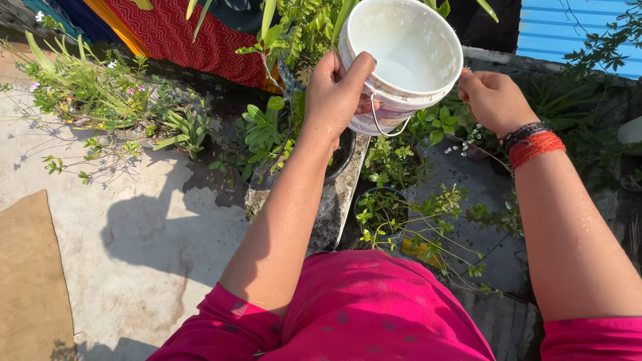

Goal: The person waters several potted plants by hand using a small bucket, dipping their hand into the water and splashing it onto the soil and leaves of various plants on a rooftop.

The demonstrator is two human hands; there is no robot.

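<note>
My left hand [336, 93] grips the near rim of a white plastic bucket [403, 53] and holds it up, tilted, above the potted plants. Its thin wire handle [384, 127] hangs down under the hand. My right hand [493, 99] is closed at the bucket's right edge, with water drops falling just below it. That wrist carries red and dark thread bands [533, 142]. The inside of the bucket looks wet and whitish; I cannot tell how much water it holds.
Green potted plants [267, 134] line a low stone ledge [334, 200] beneath the bucket. More small-leaved plants [401, 214] stand to the right. A concrete floor [134, 234] lies left, with a brown mat [30, 274]. Red patterned cloth [194, 33] hangs behind; blue sheeting [575, 27] is at top right.
</note>
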